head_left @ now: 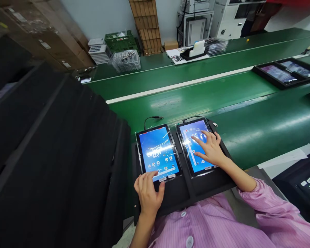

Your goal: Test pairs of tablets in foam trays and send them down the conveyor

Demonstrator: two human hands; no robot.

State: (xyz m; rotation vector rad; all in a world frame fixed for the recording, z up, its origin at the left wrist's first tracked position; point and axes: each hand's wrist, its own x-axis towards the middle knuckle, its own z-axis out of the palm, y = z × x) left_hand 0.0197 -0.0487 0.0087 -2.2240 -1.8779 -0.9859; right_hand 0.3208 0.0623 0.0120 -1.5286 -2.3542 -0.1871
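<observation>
Two lit tablets in clear film lie side by side in a black foam tray (175, 193). My left hand (149, 193) is at the lower edge of the left tablet (155, 144), which shows a blue home screen; its fingers are bent and apart, holding nothing. Over the right tablet (191, 146) is my right hand (210, 148), fingers spread above its screen; whether a fingertip touches the glass I cannot tell. A short black cable (151, 118) runs from the top of the left tablet. Another cable (193, 117) reaches the right one, with a small white-tipped plug (215, 124) beside it.
A tall stack of black foam trays (67, 165) rises close on the left. Another tray (281, 82) with tablets sits on the green conveyor (209, 93) to the right. Along the far ledge are clear plastic trays (126, 61), a green crate (121, 41) and cardboard boxes (51, 41).
</observation>
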